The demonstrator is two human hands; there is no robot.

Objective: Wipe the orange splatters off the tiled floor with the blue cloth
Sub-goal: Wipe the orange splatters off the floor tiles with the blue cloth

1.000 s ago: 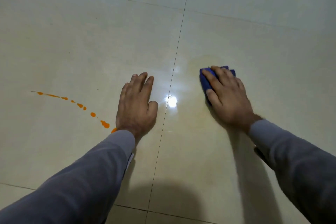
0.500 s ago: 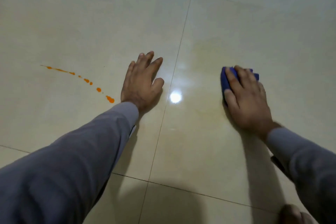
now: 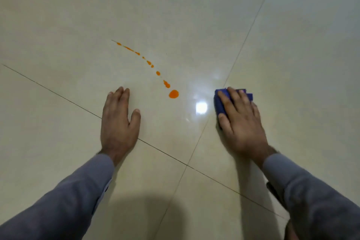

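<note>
A curved trail of orange splatters [image 3: 167, 84] runs across the cream tiled floor [image 3: 194, 15], ending in a large round drop [image 3: 173, 94] near the middle. My left hand [image 3: 118, 122] lies flat on the floor, palm down, just left of that drop and not touching it. My right hand [image 3: 240, 122] presses flat on the folded blue cloth [image 3: 219, 106], which sits on the floor to the right of the trail, apart from it. Most of the cloth is hidden under my palm and fingers.
Dark grout lines [image 3: 159, 151] cross between and below my hands. A bright light reflection [image 3: 201, 107] glares on the tile between the large drop and the cloth. My shadow [image 3: 148, 216] falls on the near floor. Grey sleeves cover both forearms.
The view has swung left, so the orange trail now lies between my hands. My left hand has moved to the left of the trail; the right hand still presses the cloth.
</note>
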